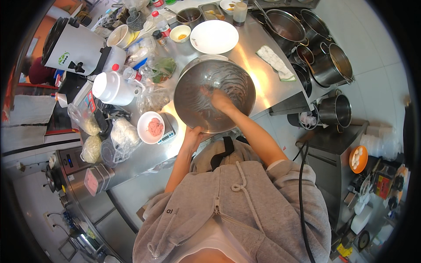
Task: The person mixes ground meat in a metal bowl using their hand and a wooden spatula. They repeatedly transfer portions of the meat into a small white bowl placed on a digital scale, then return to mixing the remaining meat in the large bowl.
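Note:
A large stainless steel mixing bowl (pixel 187 113) stands tilted near the front edge of the metal table, with smeared, streaky residue on its inner wall. My left hand (pixel 194 133) grips the bowl's near rim. Inside the bowl is my right hand (pixel 219 99), its fingertips at some reddish paste (pixel 206 91); whether the fingers close on it I cannot tell. To the left, a white bowl (pixel 142 131) of pink minced meat (pixel 155 127) rests partly on a digital scale (pixel 168 133). Behind the mixing bowl lies a wide white plate (pixel 214 36).
A folded cloth (pixel 276 63) lies on the right of the table. Steel pots (pixel 340 64) stand beyond it. Plastic bags (pixel 125 136), a white jug (pixel 111 88) and bottles (pixel 161 24) crowd the left and back. A black cable (pixel 301 190) hangs at my right.

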